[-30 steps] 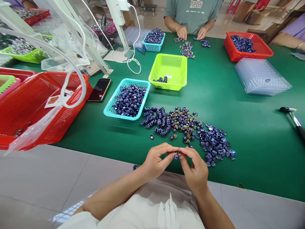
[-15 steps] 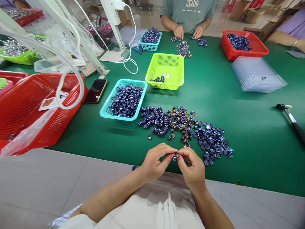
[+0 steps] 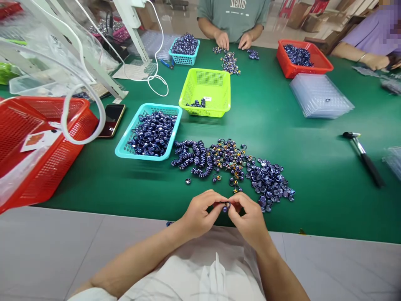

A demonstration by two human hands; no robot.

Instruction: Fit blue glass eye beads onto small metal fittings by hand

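Between the fingertips of both hands is a small dark ring [image 3: 228, 205] with a shiny ball on it. My left hand [image 3: 202, 213] pinches it from the left, and my right hand [image 3: 247, 215] pinches its other side. Just beyond the hands lies a loose heap of dark rings with orange-and-green pieces [image 3: 230, 156]. Left of that heap are tight rows of dark stacked pieces [image 3: 196, 156]. To its right is a pile of dark, glossy round caps [image 3: 271, 179]. One cap [image 3: 188, 181] lies apart on the green table.
A blue basket [image 3: 122, 150] full of dark rings and a lime basket [image 3: 224, 100] stand ahead. At left are a red basket [image 3: 72, 167] and a phone [image 3: 112, 119]. A hammer [image 3: 365, 159] and clear trays [image 3: 321, 96] lie right. Co-workers' hands [image 3: 222, 40] work across the table.
The view has shifted slightly, so the table's contents appear further left. Both hands still pinch the ring in nearly the same pose.
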